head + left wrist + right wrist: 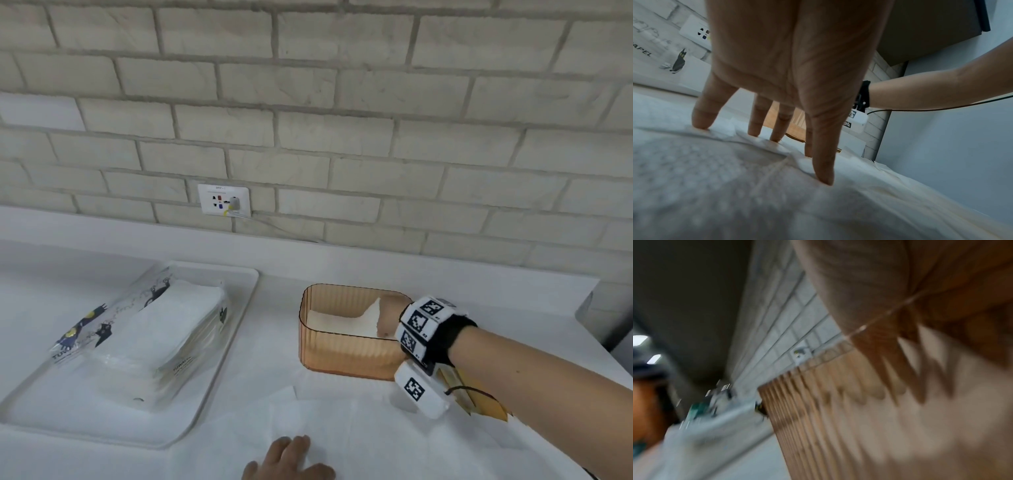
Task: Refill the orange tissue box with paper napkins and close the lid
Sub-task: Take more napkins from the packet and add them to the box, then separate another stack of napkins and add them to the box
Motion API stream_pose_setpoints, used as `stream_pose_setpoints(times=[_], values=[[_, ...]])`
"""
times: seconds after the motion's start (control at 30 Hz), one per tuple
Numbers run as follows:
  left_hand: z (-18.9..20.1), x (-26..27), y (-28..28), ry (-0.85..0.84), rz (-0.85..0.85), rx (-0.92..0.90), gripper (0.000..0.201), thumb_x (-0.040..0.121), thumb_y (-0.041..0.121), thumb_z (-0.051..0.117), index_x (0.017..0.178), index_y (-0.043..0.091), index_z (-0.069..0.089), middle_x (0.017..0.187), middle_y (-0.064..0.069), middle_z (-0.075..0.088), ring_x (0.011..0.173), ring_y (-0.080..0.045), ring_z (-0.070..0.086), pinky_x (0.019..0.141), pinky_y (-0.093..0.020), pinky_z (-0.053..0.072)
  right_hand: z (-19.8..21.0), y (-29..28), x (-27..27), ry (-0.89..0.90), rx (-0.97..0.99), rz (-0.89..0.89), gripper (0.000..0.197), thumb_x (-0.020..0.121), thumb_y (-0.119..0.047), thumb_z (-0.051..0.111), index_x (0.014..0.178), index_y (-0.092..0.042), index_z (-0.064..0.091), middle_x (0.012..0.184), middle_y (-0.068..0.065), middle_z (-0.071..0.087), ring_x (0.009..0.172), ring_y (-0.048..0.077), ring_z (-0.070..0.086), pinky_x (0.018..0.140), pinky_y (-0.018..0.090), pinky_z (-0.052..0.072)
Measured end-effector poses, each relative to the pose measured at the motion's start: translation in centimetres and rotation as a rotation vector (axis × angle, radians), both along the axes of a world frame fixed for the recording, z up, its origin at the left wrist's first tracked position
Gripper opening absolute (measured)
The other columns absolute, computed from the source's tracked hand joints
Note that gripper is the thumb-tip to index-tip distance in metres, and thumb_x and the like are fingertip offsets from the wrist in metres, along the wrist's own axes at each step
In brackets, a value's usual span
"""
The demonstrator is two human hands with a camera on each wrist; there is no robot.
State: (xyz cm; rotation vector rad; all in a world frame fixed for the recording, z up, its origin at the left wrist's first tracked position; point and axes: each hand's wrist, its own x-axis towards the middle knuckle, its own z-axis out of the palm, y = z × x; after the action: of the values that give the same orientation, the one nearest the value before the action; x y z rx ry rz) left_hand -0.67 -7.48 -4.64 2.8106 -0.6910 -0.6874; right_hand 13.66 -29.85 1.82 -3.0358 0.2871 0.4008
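With my right hand (388, 317) reaching down inside the orange tissue box (342, 353), its grip hidden, and my left hand's (291, 457) fingers (758, 120) spread flat on loose napkins (329, 421) before the box, I judge the napkins soft and light, best taken by the stack's edges.

Head overlooks counter; wrist views close, right blurred.
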Motion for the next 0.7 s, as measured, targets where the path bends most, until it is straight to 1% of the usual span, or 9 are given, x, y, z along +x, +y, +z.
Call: stream_pose_setpoints(times=[0.03, 0.1, 0.17, 0.23, 0.3, 0.43, 0.53, 0.63, 0.7], values=[[-1.1, -0.1, -0.2, -0.193, -0.081, -0.081, 0.086, 0.05, 0.091, -0.001, 0.117, 0.058, 0.04, 0.152, 0.02, 0.023, 0.14, -0.001, 0.025, 0.102, -0.039, 0.037, 0.1, 0.2, 0.1, -0.016, -0.031, 0.02, 0.041, 0.089, -0.016, 0.052, 0.128, -0.004, 0.048, 0.129, 0.015, 0.053, 0.118, 0.03, 0.052, 0.094, 0.035, 0.043], [-1.2, -0.3, -0.4, -0.232, -0.074, -0.158, 0.079, 0.057, 0.096, 0.009, 0.121, 0.057, 0.035, 0.155, 0.016, 0.015, 0.143, -0.005, 0.017, 0.107, -0.035, 0.032, 0.8, 1.0, 0.2, -0.024, -0.146, 0.07, 0.044, 0.09, -0.013, 0.051, 0.131, -0.003, 0.041, 0.128, 0.013, 0.051, 0.116, 0.027, 0.052, 0.085, 0.033, 0.044], [-1.0, -0.1, -0.4, -0.207, -0.067, -0.091, 0.049, 0.072, 0.082, 0.03, 0.109, 0.056, 0.046, 0.143, 0.014, 0.031, 0.13, -0.005, 0.041, 0.086, -0.043, 0.042, 1.1, 1.6, 0.4, -0.038, -0.239, 0.17, 0.036, 0.089, -0.012, 0.051, 0.125, -0.009, 0.046, 0.123, 0.009, 0.051, 0.11, 0.024, 0.053, 0.074, 0.031, 0.039], [-0.3, -0.3, -0.5, -0.065, 0.054, -0.082, 0.044, 0.059, 0.076, 0.033, 0.089, 0.05, 0.053, 0.117, 0.015, 0.047, 0.097, -0.004, 0.064, 0.06, -0.036, 0.035, 0.9, 1.9, 0.7, 0.023, -0.229, 0.282, 0.026, 0.088, -0.012, 0.054, 0.114, -0.012, 0.052, 0.118, 0.008, 0.051, 0.104, 0.023, 0.053, 0.073, 0.029, 0.039], [-0.5, 0.1, -0.8, -0.139, 0.071, -0.144, 0.042, 0.054, 0.075, 0.035, 0.076, 0.045, 0.056, 0.098, 0.015, 0.059, 0.075, -0.005, 0.067, 0.049, -0.033, 0.031, 0.2, 1.7, 1.4, 0.155, -0.105, 0.301, 0.036, 0.09, -0.013, 0.055, 0.126, -0.015, 0.051, 0.133, 0.008, 0.047, 0.117, 0.026, 0.049, 0.087, 0.032, 0.042], [-0.3, 0.0, -0.8, -0.127, 0.056, -0.092, 0.04, 0.051, 0.079, 0.039, 0.072, 0.052, 0.06, 0.09, 0.014, 0.068, 0.074, -0.001, 0.068, 0.043, -0.031, 0.034, -0.8, 1.6, 2.2, 0.331, -0.016, 0.315, 0.045, 0.098, -0.012, 0.043, 0.141, -0.026, 0.039, 0.15, 0.004, 0.033, 0.134, 0.025, 0.037, 0.104, 0.027, 0.032], [-0.7, 0.1, -0.5, -0.012, 0.023, -0.009, 0.061, 0.058, 0.093, 0.041, 0.113, 0.066, 0.048, 0.137, 0.013, 0.049, 0.12, -0.003, 0.055, 0.072, -0.047, 0.049, -2.0, 1.5, 2.9, 0.313, 0.035, 0.251, 0.044, 0.095, -0.029, 0.05, 0.138, -0.021, 0.045, 0.143, 0.008, 0.044, 0.125, 0.026, 0.046, 0.098, 0.028, 0.037], [-1.9, 0.0, -0.4, -0.165, -0.119, 0.036, 0.091, 0.05, 0.098, 0.018, 0.134, 0.065, 0.021, 0.157, 0.01, 0.012, 0.144, -0.011, 0.025, 0.106, -0.059, 0.031, -2.2, 1.3, 3.0, 0.312, -0.03, 0.308, 0.06, 0.09, -0.045, 0.053, 0.139, -0.012, 0.042, 0.14, 0.008, 0.046, 0.121, 0.025, 0.047, 0.094, 0.028, 0.037], [-2.2, -0.2, -0.2, 0.044, -0.132, 0.165, 0.105, 0.04, 0.092, 0.006, 0.14, 0.06, 0.002, 0.16, 0.01, -0.008, 0.148, -0.017, 0.001, 0.116, -0.052, 0.014, -2.0, 1.1, 2.8, 0.311, -0.008, 0.298, 0.055, 0.094, -0.041, 0.049, 0.142, -0.015, 0.038, 0.145, 0.006, 0.04, 0.13, 0.025, 0.041, 0.1, 0.027, 0.034]])
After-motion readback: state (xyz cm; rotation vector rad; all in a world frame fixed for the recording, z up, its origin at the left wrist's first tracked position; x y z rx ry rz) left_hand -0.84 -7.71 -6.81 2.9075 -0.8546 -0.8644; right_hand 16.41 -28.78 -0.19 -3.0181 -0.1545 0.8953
